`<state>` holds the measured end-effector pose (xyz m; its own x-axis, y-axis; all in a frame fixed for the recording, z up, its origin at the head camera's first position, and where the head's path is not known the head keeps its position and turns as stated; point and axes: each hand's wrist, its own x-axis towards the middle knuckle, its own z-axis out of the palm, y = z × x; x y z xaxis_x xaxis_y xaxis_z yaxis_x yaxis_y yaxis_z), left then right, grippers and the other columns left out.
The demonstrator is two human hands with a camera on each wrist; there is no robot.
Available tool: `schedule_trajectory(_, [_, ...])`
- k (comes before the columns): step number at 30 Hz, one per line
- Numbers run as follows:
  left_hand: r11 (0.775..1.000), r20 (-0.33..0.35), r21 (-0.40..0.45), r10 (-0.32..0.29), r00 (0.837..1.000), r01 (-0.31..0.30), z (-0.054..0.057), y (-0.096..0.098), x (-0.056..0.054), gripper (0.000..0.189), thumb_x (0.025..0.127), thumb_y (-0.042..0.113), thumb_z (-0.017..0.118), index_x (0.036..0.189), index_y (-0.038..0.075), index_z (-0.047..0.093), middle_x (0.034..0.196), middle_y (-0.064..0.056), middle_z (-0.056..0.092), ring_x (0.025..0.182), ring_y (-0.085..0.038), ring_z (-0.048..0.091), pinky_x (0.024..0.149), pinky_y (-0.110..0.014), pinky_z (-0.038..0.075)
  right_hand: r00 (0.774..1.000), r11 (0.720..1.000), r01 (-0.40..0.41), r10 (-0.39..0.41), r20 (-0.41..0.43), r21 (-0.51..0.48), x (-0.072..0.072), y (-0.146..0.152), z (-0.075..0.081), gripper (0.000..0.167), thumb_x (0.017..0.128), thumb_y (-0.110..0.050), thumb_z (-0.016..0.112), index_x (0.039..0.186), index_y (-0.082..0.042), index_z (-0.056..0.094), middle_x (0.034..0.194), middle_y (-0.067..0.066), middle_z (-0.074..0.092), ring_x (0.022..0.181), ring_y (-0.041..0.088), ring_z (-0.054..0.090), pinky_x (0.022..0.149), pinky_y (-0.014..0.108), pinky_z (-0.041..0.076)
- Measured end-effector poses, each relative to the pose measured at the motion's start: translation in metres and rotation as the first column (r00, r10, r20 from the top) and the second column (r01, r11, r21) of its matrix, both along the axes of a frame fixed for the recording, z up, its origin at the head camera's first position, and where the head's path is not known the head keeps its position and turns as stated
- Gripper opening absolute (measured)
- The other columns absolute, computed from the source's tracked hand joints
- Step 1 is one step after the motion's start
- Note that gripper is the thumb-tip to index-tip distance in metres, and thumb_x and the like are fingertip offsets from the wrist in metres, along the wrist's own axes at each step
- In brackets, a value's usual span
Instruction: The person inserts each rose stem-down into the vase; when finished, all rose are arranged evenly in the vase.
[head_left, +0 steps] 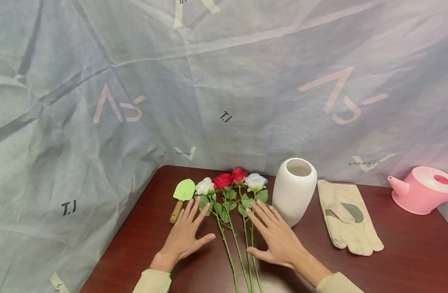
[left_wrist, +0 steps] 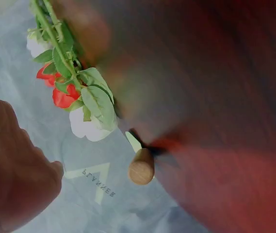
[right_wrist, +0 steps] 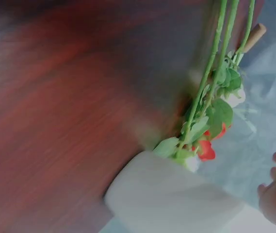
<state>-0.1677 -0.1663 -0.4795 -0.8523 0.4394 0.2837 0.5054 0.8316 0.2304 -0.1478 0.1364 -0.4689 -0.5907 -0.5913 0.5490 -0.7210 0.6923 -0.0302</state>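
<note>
Both hands are held flat with fingers spread, palms down, on either side of several long-stemmed roses. The left hand is left of the stems, its fingertips near a small trowel with a green blade and wooden handle. The right hand overlaps the right-hand stems in the head view, its fingers beside a white vase. Two red roses lie between a white rose and another white rose, heads toward the back. Neither hand grips anything.
Right of the vase lies a beige work glove with a grey-green patch. A pink watering can stands at the far right. Behind the dark red-brown table hangs a grey cloth with printed marks.
</note>
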Motion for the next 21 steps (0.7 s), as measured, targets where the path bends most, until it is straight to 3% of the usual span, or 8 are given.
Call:
schedule_trajectory(6, [0.985,0.174,0.162,0.024,0.984,-0.052,0.0,0.004,0.011,0.076,0.091,0.049,0.054,0.15,0.031,0.009,0.155,0.002,-0.005,0.141,-0.022,-0.001,0.108,-0.055,0.016,0.986,0.976,-0.156,0.144,-0.087,-0.152,0.016,0.037,0.009,0.075,0.086,-0.051,0.056,0.133,0.006,0.045,0.141,0.02,0.039,0.126,0.039,0.039,0.104,0.044,0.028])
schedule_trajectory(9, [0.957,0.298,0.26,0.047,0.953,-0.129,-0.001,0.01,0.018,0.072,0.093,0.053,0.045,0.15,0.025,0.012,0.155,0.0,0.002,0.14,-0.022,0.008,0.107,-0.052,0.02,0.981,0.956,-0.165,0.132,-0.144,-0.244,0.022,0.06,0.015,0.068,0.089,-0.049,0.054,0.126,0.009,0.052,0.128,0.02,0.052,0.116,0.036,0.048,0.105,0.035,0.029])
schedule_trajectory(11, [0.922,0.362,0.331,0.072,0.929,-0.2,-0.003,0.015,0.022,0.072,0.093,0.053,0.046,0.149,0.015,0.021,0.153,-0.007,0.017,0.136,-0.027,0.024,0.104,-0.051,0.028,0.983,0.941,-0.13,0.08,-0.168,-0.313,0.024,0.077,0.019,0.063,0.09,-0.048,0.053,0.12,0.007,0.057,0.118,0.018,0.059,0.109,0.03,0.053,0.104,0.029,0.03])
schedule_trajectory(13, [0.87,0.421,0.414,0.076,0.904,-0.266,-0.006,0.02,0.023,0.069,0.093,0.048,0.049,0.144,0.004,0.032,0.143,-0.016,0.037,0.124,-0.03,0.044,0.096,-0.049,0.039,0.984,0.914,-0.088,0.019,-0.176,-0.397,0.023,0.092,0.023,0.057,0.09,-0.047,0.055,0.114,0.005,0.062,0.108,0.014,0.062,0.102,0.025,0.055,0.101,0.023,0.031])
schedule_trajectory(15, [0.798,0.493,0.509,0.038,0.869,-0.323,-0.01,0.026,0.021,0.061,0.095,0.039,0.052,0.135,-0.005,0.041,0.126,-0.022,0.052,0.107,-0.032,0.057,0.084,-0.046,0.048,0.987,0.882,-0.017,-0.061,-0.15,-0.471,0.021,0.106,0.029,0.052,0.089,-0.044,0.057,0.111,0.003,0.064,0.103,0.011,0.064,0.1,0.018,0.055,0.098,0.02,0.032])
schedule_trajectory(18, [0.666,0.613,0.611,-0.055,0.788,-0.429,-0.017,0.036,0.016,0.048,0.096,0.028,0.053,0.125,-0.009,0.048,0.106,-0.019,0.061,0.087,-0.027,0.063,0.068,-0.038,0.054,0.985,0.828,0.103,-0.162,-0.061,-0.551,0.017,0.12,0.039,0.044,0.083,-0.031,0.066,0.112,0.001,0.063,0.105,0.01,0.063,0.1,0.011,0.052,0.093,0.015,0.032])
schedule_trajectory(19, [0.623,0.649,0.629,-0.089,0.756,-0.466,-0.019,0.039,0.014,0.046,0.096,0.027,0.052,0.123,-0.01,0.049,0.102,-0.018,0.062,0.085,-0.026,0.064,0.066,-0.036,0.055,0.982,0.813,0.139,-0.185,-0.025,-0.566,0.015,0.123,0.042,0.043,0.081,-0.025,0.068,0.115,0.0,0.062,0.107,0.01,0.063,0.103,0.009,0.051,0.093,0.015,0.032])
schedule_trajectory(21, [0.542,0.689,0.656,-0.146,0.71,-0.525,-0.023,0.045,0.01,0.041,0.096,0.022,0.052,0.121,-0.011,0.05,0.097,-0.016,0.062,0.081,-0.024,0.064,0.064,-0.035,0.055,0.976,0.785,0.203,-0.209,0.057,-0.585,0.012,0.125,0.05,0.049,0.077,-0.014,0.069,0.123,-0.003,0.057,0.114,0.011,0.06,0.108,0.006,0.048,0.091,0.013,0.033])
